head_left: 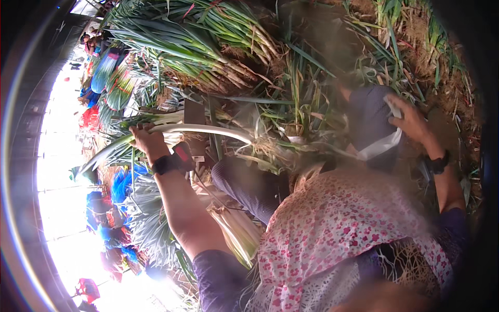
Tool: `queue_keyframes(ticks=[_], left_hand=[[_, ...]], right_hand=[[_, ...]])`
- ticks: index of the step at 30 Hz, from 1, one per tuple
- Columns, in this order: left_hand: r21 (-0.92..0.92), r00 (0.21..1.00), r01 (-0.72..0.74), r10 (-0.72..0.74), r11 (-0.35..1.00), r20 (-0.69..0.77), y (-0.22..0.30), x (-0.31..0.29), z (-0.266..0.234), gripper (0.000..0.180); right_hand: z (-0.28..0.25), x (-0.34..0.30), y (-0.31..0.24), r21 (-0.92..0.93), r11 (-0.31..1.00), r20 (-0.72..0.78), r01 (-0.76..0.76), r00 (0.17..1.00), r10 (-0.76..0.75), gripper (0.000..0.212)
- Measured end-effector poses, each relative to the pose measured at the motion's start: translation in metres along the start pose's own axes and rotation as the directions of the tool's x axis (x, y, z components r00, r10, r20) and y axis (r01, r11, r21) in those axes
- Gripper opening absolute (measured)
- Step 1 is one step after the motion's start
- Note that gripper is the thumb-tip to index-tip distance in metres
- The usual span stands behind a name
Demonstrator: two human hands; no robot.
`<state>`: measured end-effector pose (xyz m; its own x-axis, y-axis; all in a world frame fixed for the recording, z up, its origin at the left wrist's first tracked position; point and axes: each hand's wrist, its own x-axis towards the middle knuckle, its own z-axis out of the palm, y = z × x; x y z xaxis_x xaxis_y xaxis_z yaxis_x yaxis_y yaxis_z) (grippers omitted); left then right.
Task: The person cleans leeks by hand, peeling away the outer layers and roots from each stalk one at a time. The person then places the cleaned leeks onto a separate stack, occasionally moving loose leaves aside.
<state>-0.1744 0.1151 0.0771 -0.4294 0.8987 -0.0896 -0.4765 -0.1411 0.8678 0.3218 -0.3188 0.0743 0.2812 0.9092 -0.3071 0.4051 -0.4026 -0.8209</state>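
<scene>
My left hand (148, 140) is closed around a long green onion (208, 128), near where its white stalk turns to green leaves. The stalk arches to the right, its stringy roots (265, 145) lying over loose onion debris. My right hand (413, 124) is off to the right beside my knee, fingers curled on a pale, limp strip of peeled onion skin (382, 145) that droops below the thumb. Dark bands circle both wrists.
Heaped green onions (192, 41) lie at the far side, with more on the soil (447, 67) at far right. Pale stalks (236, 229) and a leafy bundle (150, 223) are beside my left arm. A flowered cloth (332, 229) covers my lap. Blue and red coverings (112, 208) stand at the bright left.
</scene>
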Motion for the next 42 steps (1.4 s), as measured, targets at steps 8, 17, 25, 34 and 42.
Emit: queue_keyframes(ticks=[8,17,25,34,42], left_hand=[[-0.108,0.971,0.034,-0.007,0.994,0.240,-0.043,-0.100,0.062,0.036],[-0.052,0.766,-0.410,0.374,0.911,0.522,-0.008,-0.087,0.020,0.051],[0.772,0.791,-0.538,0.518,0.338,0.325,-0.114,-0.037,-0.138,0.049],[0.292,0.999,0.049,-0.048,0.955,-0.010,-0.144,-0.007,-0.105,0.041],[0.124,0.962,0.259,-0.268,0.958,0.060,-0.161,-0.036,-0.040,0.041]], right_hand=[[0.166,0.089,-0.082,0.047,0.941,0.386,0.334,0.863,-0.326,0.074],[0.259,0.161,-0.170,0.390,0.898,0.452,0.201,0.809,-0.377,0.027],[0.494,0.345,-0.320,-0.054,0.833,0.397,0.550,0.778,-0.487,0.048],[0.502,0.426,-0.211,-0.203,0.534,0.342,0.821,0.570,-0.747,0.024],[0.277,0.401,0.083,-0.065,0.965,-0.181,-0.254,0.954,0.239,0.022]])
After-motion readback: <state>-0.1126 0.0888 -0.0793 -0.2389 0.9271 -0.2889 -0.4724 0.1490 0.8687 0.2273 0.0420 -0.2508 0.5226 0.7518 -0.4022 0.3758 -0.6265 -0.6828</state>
